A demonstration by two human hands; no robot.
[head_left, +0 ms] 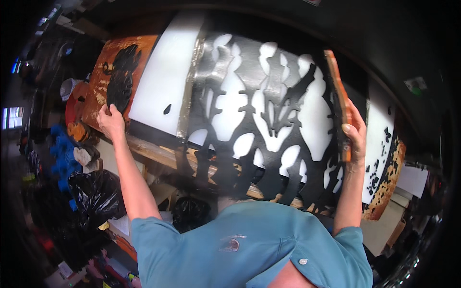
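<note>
A large black sheet (249, 115) full of curved cut-out openings lies over a white board, which shows through the holes. Its near part hangs in strips over the front edge. On the left, my left hand (111, 123) is at the lower end of a pile of black cut-out pieces (123, 79), fingers curled together at a piece's edge. The pile rests on a worn orange-brown board (98, 81). My right hand (356, 132) grips a long, thick piece with an orange wavy edge (339, 91), held on edge above the sheet's right side. Its face is mostly hidden.
A white board (165, 72) with one small black scrap (167, 109) lies left of the sheet. Black scraps (373, 182) dot the white surface at right. Black plastic bags (96, 194), blue items (61, 156) and orange shaped pieces (77, 130) crowd the lower left.
</note>
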